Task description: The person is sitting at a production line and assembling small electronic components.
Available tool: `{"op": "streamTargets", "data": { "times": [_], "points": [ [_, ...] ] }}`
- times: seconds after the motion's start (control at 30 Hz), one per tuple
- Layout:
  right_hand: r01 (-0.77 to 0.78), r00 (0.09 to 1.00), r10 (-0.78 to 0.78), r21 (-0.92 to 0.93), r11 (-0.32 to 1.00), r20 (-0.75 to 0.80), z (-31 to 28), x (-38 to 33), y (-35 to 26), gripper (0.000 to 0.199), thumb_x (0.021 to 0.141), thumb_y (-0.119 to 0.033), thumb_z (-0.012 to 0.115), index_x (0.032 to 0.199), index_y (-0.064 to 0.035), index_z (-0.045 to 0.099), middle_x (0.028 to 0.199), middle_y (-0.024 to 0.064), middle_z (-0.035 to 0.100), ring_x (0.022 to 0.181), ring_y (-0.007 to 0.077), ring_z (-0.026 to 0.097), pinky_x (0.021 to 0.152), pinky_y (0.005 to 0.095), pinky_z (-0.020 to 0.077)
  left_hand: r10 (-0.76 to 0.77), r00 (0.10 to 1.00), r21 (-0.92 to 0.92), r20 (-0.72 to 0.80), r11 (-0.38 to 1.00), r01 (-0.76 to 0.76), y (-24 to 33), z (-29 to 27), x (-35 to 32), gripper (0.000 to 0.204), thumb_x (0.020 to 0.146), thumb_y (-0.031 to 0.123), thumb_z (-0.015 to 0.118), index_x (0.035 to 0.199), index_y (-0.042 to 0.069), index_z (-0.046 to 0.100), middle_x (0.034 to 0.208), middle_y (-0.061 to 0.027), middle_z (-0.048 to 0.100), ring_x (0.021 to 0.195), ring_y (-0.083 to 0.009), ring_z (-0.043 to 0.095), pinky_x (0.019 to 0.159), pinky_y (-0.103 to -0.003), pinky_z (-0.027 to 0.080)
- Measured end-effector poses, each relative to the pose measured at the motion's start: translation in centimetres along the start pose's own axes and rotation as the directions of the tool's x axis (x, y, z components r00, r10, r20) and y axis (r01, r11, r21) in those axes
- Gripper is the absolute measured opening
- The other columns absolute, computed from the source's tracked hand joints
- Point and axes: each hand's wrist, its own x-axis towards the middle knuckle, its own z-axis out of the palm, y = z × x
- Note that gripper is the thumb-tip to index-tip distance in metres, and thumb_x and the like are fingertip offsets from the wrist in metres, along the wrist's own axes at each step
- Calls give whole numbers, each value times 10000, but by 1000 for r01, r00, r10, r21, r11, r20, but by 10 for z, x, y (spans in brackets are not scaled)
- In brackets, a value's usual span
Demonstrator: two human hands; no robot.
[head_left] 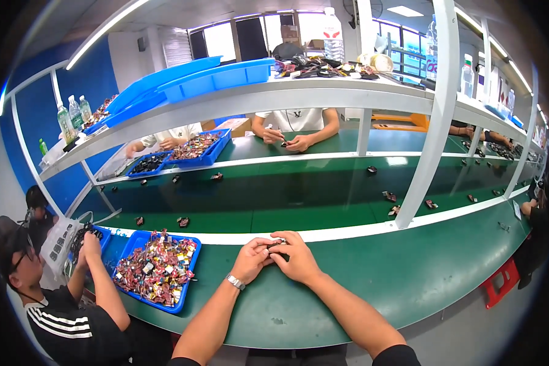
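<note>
Over the green table, close to the white rail, my two hands meet around a small dark part with some reddish colour. My left hand, a metal watch on its wrist, pinches the part from the left. From the right, my right hand grips the same part with thumb and fingers. Most of the part is covered by my fingers, so its exact kind is unclear. To the left of my hands stands a blue tray heaped with small red, yellow and white wired pieces.
Beyond the white rail runs a green conveyor belt with scattered small parts. A white shelf post rises at right. A co-worker sits at left, and others work across the belt. Blue trays lie on the shelf.
</note>
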Motion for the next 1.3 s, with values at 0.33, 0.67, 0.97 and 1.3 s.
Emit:
{"op": "streamTargets", "data": {
  "times": [0.33,0.67,0.97,1.3],
  "points": [
    [-35,998,35,-8,999,-58,3,-6,6,144,767,-55,715,908,-82,731,1186,83,616,1096,281,551,894,365,503,-5,999,-51,33,999,7,1,0,1,252,951,61,555,1196,31,507,1255,-138,585,1138,-232,589,965,-398,501],
    [-97,995,99,68,993,-21,0,-8,11,153,778,-50,699,924,-80,732,1222,87,603,1145,288,531,935,374,482,-30,999,-43,22,999,31,0,7,2,256,953,45,537,1204,15,494,1296,-161,560,1141,-242,589,981,-402,501],
    [7,995,-9,-11,1000,-101,5,-3,-2,157,754,-58,721,910,-70,720,1214,102,600,1148,288,532,889,368,503,21,1000,-100,12,995,-19,-3,-2,0,227,940,39,562,1158,69,509,1320,-156,547,1156,-250,574,978,-442,487],
    [-42,992,43,9,999,-117,6,-6,-1,157,742,-53,717,897,-72,725,1221,89,607,1166,294,520,930,377,485,19,1000,-82,15,996,-18,-6,-3,2,209,949,35,547,1150,57,497,1302,-153,557,1133,-247,588,969,-427,493]
  ]
}}
